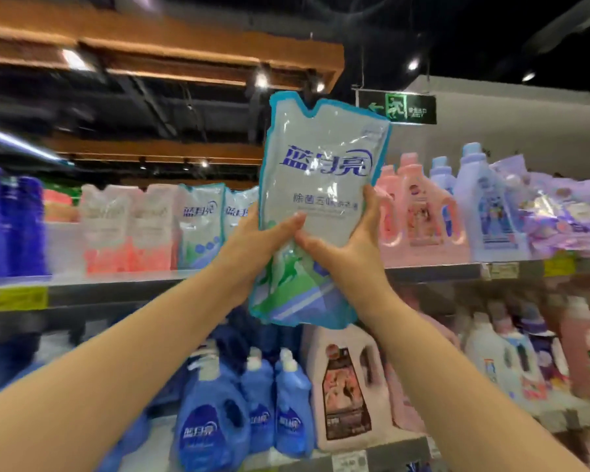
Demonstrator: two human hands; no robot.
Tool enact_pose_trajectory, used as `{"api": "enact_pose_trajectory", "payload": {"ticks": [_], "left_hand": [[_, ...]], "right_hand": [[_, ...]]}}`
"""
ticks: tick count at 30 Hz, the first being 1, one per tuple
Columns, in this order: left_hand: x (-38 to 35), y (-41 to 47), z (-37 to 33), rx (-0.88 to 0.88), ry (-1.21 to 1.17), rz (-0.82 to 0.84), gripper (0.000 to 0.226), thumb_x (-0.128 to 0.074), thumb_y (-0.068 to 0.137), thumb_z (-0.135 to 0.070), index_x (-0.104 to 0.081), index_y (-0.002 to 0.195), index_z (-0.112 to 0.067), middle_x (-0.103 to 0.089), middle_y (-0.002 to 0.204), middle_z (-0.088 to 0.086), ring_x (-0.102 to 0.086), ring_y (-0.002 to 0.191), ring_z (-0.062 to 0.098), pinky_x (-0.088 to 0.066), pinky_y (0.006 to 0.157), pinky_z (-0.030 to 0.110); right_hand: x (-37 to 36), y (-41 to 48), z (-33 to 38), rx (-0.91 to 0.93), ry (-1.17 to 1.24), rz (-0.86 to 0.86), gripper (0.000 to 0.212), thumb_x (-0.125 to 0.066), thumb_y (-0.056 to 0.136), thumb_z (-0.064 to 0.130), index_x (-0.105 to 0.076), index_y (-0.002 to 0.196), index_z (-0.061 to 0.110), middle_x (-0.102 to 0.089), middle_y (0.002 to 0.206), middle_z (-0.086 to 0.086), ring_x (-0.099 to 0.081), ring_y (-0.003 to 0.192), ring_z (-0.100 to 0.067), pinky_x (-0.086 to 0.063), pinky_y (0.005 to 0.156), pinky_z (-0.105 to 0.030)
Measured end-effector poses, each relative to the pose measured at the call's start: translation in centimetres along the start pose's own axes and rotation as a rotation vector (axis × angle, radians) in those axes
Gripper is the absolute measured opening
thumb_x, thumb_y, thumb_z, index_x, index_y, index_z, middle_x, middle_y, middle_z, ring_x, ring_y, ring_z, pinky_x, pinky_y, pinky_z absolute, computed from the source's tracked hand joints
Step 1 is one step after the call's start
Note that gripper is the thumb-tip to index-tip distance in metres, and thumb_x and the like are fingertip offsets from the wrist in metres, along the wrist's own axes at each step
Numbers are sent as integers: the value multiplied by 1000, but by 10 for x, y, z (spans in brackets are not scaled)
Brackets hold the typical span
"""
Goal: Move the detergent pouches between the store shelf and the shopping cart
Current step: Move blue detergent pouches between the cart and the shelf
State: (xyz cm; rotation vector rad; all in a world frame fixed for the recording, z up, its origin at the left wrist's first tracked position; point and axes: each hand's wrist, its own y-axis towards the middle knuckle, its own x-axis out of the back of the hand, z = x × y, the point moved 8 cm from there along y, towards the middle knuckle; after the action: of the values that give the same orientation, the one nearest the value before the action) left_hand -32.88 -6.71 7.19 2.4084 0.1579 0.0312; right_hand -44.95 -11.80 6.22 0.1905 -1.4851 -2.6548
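Pouch is up in the air w/ both hands, upright, in front of the top shelf, roughly mid-shelf and not touching it. Left hand grips its left edge, thumb across the front. Right hand grips the right edge, fingers curled round the side, thumb on the front. Both sets of fingers are clamped on the pouch around its middle; the top half stands free above them. Cart isn't in view. Can't tell if the pouch is going on or coming off.

More pouches stand in a row toward the shelf's left, close behind the left hand. Pink bottles stand to the right. The slot between them is hidden behind the held pouch.

Risks, as I read it:
- Soft bag, liquid inside, so the free top could flop and the film could slide through the grip.
- Tight row: an elbow or the pouch's corner could tip a neighbour off the front edge onto the blue bottles on the shelf below.
- Set down off-centre near the front edge, it'd likely slump fwd.
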Motion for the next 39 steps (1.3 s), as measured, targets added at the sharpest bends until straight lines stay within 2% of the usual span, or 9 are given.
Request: {"api": "enact_pose_trajectory", "payload": {"ticks": [7, 13, 16, 21, 24, 29, 33, 36, 39], "left_hand": [[66, 91, 34, -4, -89, -89, 46, -62, 79, -13, -53, 124, -8, -70, 99, 10, -71, 75, 19, -58, 63, 28], [86, 175, 72, 54, -44, -90, 39, -56, 87, -8, -53, 126, -6, -66, 110, 17, -69, 75, 22, -59, 70, 35], [94, 209, 96, 143, -25, -53, 39, -56, 87, -11, -54, 126, -8, -65, 115, 19, -69, 83, 26, -59, 70, 37], [110, 254, 142, 193, 13, -27, 38, -54, 87, 0, -55, 124, -5, -67, 106, 18, -71, 73, 23, -59, 63, 34], [122, 272, 174, 194, 44, -39, 39, -55, 84, 8, -56, 121, -5, -70, 96, 16, -71, 71, 24, -60, 64, 37], [133, 303, 231, 286, 80, 32, 37, -63, 80, 3, -60, 115, -10, -72, 99, 15, -71, 80, 27, -58, 75, 43], [136, 322, 257, 355, 179, 121, 61, -80, 65, -16, -55, 121, -18, -70, 106, 12, -68, 96, 32, -52, 88, 51], [140, 325, 267, 450, 396, 169, 30, -70, 79, -35, -57, 105, -30, -70, 103, 1, -66, 96, 23, -57, 80, 45], [141, 318, 275, 531, 509, 244, 25, -61, 84, -45, -56, 106, -33, -66, 104, -2, -63, 96, 23, -59, 68, 34]], "right_hand": [[-63, 86, -51, 86, -63, 122, 121, -86, 57, 38, -7, 147, 30, -32, 142, 0, -39, 127, -11, -35, 109, -31], [-84, 158, -111, 126, -100, 170, 120, -86, 61, 33, -4, 149, 26, -26, 141, 3, -31, 131, -10, -25, 107, -20], [-93, 184, -141, 105, -130, 198, 118, -84, 64, 33, -3, 149, 26, -22, 126, 7, -26, 118, -3, -20, 99, -12], [-107, 207, -197, 39, -234, 217, 121, -84, 64, 35, 2, 149, 29, -21, 143, -5, -30, 131, -15, -20, 95, -13], [-115, 213, -227, -15, -326, 275, 128, -85, 62, 35, 10, 148, 30, -17, 146, -8, -28, 135, -19, -24, 106, -22], [-124, 222, -277, -168, -475, 334, 132, -84, 64, 39, 20, 146, 31, -20, 139, -10, -30, 134, -23, -28, 108, -30], [-121, 230, -299, -229, -553, 327, 137, -84, 61, 42, 24, 144, 33, -18, 137, -7, -35, 129, -23, -34, 107, -32], [-115, 234, -302, -262, -631, 311, 135, -83, 61, 48, 23, 144, 35, -16, 140, -5, -39, 125, -23, -41, 101, -33], [-108, 232, -305, -324, -707, 336, 134, -82, 62, 48, 23, 144, 35, -16, 142, -6, -42, 122, -24, -43, 92, -31]]}}
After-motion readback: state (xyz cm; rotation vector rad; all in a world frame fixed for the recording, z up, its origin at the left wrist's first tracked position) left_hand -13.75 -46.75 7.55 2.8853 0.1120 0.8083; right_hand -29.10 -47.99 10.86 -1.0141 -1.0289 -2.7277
